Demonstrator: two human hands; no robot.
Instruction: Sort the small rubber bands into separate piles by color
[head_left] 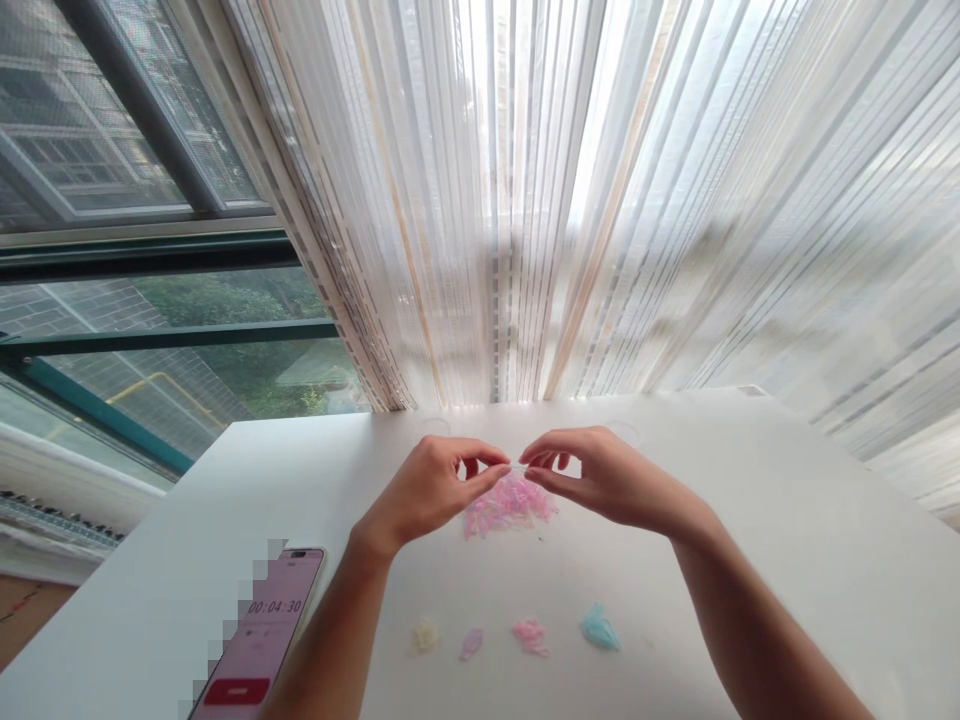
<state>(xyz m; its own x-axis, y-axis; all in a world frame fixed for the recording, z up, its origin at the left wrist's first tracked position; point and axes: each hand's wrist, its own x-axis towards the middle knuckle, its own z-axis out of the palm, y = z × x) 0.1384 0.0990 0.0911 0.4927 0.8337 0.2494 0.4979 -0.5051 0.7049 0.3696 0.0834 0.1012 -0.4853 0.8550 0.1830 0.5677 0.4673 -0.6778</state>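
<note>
Both hands are raised over the middle of a white table, fingertips facing each other with a narrow gap between. A thin pale strand (517,467) bridges that gap. One end is pinched between the thumb and forefinger of my left hand (450,480), the other by my right hand (600,470). Just below the fingertips lies a loose pile of shiny pink, thin translucent pieces (511,508). Nearer to me, four small clumps form a row: pale yellow (425,634), lilac (472,644), pink (531,636) and light blue (600,628).
A phone (259,630) showing a running timer lies on the white table (795,560), beside my left forearm. Pleated sheer curtains (525,200) hang behind the far edge. To the left is a window with a dark green frame (180,335).
</note>
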